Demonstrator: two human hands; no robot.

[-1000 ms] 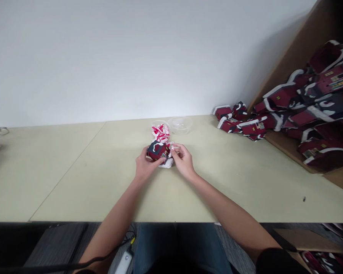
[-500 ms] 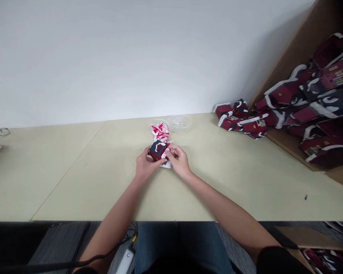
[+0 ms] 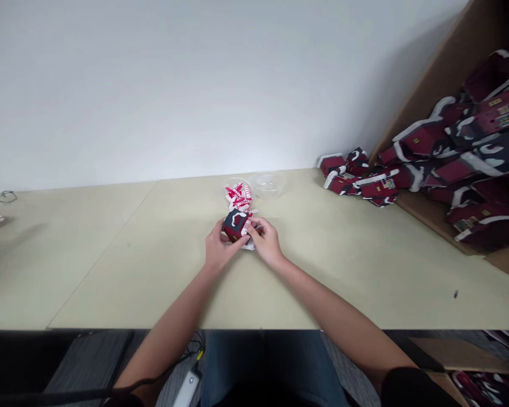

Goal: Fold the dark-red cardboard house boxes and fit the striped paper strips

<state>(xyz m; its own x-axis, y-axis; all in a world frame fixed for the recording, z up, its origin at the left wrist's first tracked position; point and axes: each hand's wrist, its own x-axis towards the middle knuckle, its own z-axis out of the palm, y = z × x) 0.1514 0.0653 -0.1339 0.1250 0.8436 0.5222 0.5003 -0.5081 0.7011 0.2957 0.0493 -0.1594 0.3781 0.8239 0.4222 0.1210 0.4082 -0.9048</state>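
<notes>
- Moved since the earlier frame: the left hand (image 3: 220, 246) and the right hand (image 3: 266, 240) have drawn slightly inward, and the small maroon-and-navy box (image 3: 235, 224) has turned, showing more of its navy face.
- Left hand: closed around the box's left side, gripping it, apparently to steady it against the other hand.
- Right hand: curled against the box's right side, gripping it with the fingers (image 3: 254, 229); the exact contact is partly hidden.
- Box: held between both hands, low over a crumpled white scrap (image 3: 249, 246), at the middle of the pale green table (image 3: 110, 271).
- Red-and-white strips (image 3: 238, 198): heaped on a clear plastic dish (image 3: 233, 183), just beyond the hands and so within easy reach — a likely reason for their place.
- Second clear plastic dish (image 3: 269, 185): just beside the first, near the wall.
- Maroon pieces (image 3: 487, 152): piled against a slanted cardboard board (image 3: 432, 96) at the right; a smaller group (image 3: 356, 178) sits on the table's far corner, well apart from the hands.
- Glasses (image 3: 0, 199): folded at the far left.
</notes>
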